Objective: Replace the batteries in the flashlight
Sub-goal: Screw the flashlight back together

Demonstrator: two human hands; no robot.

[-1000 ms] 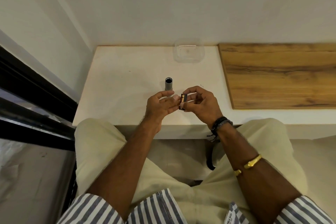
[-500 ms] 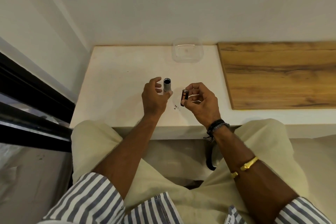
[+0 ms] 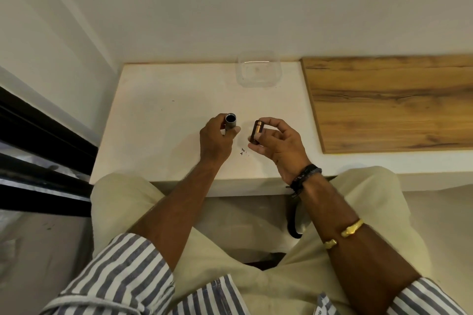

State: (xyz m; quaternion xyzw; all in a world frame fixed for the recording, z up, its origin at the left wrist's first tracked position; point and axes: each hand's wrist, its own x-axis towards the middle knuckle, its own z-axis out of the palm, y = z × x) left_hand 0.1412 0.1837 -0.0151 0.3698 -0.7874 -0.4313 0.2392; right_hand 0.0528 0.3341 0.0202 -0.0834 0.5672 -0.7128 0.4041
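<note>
Left grip (image 3: 213,139) curls round the flashlight tube (image 3: 230,122); at its 3 o'clock, right grip (image 3: 277,143) pinches the battery (image 3: 257,130).

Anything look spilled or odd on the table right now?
Only a few dark flecks on the table, between the left hand and right hand. They look like stray debris; too small to identify.

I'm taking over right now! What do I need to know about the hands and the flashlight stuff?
Left hand: grips the grey flashlight tube, upright, open end up.
Right hand: pinches a battery beside the tube, not touching it.
Done: the tube is open and the battery is in hand.
Left: probably slide the battery in, then close the flashlight. No cap is in view.
</note>
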